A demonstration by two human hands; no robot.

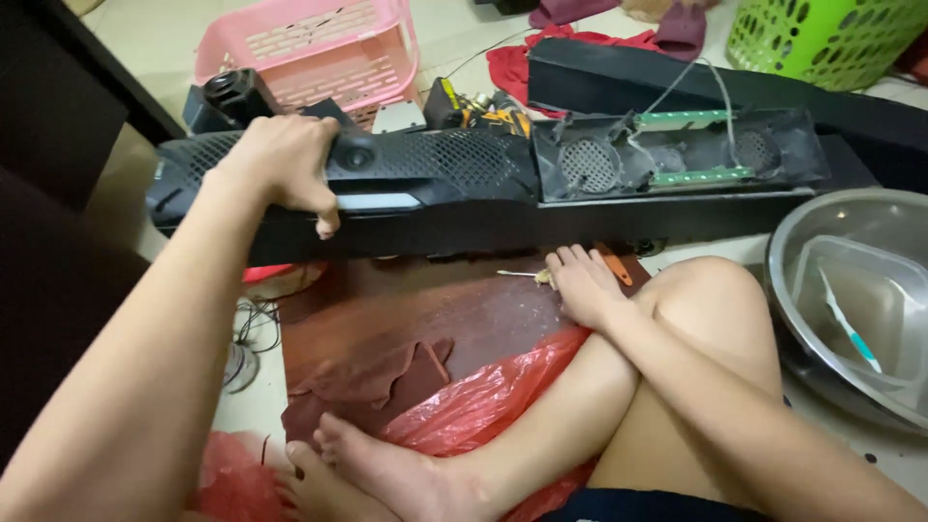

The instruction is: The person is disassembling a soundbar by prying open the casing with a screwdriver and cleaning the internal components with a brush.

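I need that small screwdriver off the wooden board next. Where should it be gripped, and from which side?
Take the screwdriver by its yellowish handle, coming from above on the right, where the right hand already rests. It lies flat, with its thin shaft pointing left, so a fingertip pinch across the handle probably suits.

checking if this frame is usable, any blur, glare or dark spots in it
Head view: even, soft indoor light, with mostly sharp detail on the long black speaker bar; the left hand gripping it is slightly soft, the right hand by the floor is clear; mild glare on the steel bowl; the far left edge is dark, and the wide lens bends the bar.
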